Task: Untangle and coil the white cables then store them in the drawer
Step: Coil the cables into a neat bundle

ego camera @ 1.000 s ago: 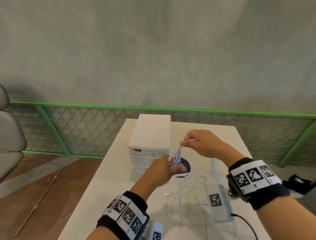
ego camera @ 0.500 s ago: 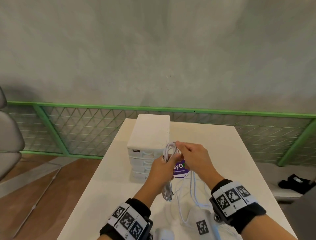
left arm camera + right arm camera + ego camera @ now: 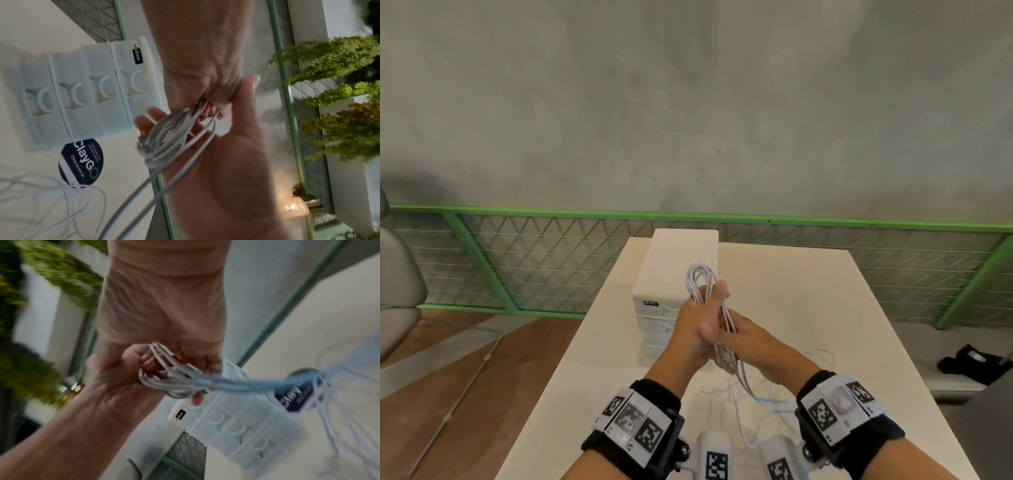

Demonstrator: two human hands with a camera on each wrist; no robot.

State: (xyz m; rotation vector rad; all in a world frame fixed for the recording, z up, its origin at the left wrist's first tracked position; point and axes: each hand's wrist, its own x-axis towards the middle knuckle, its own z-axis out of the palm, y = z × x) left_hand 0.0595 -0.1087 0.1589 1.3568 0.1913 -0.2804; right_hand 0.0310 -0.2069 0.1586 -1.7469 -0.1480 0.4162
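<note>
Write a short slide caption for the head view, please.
Both hands, left hand and right hand, hold a coiled white cable before the drawer unit.

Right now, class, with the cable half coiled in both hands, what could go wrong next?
1. The loose cables on the table trail from the coil; pulling may drag the tangle along.
2. The left hand and right hand both grip the coil; releasing one may let it spring open.
3. The drawer unit looks closed, so one hand must free up.
</note>
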